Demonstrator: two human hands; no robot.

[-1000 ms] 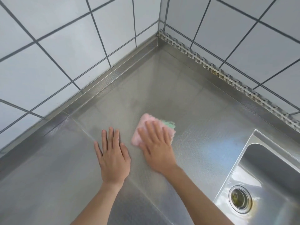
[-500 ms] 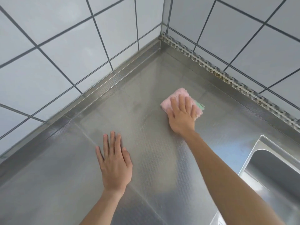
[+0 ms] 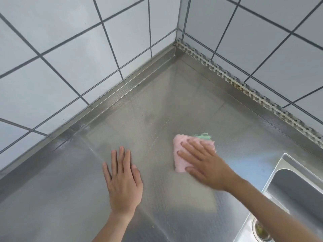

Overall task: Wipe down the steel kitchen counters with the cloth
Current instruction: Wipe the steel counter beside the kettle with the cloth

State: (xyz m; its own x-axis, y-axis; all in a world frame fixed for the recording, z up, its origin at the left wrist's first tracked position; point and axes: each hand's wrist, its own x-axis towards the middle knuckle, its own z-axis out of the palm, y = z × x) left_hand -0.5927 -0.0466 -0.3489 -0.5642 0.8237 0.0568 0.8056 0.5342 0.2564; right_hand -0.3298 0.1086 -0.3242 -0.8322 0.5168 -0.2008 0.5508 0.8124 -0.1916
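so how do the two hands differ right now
The left hand lies flat on the bare steel counter, while the right hand presses flat on the pink cloth. The left hand looks sharp; the right hand is motion-blurred. The left fingers point toward the wall, the right fingers angle leftward. Both have straight fingers, palm down.

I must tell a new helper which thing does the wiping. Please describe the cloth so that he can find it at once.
Start at the steel counter in the tiled corner, with the sink at its right. The cloth lies flat on the counter, left of the sink, under the straight fingers of the right hand. It is the only soft, coloured thing there: pink, with a green edge.
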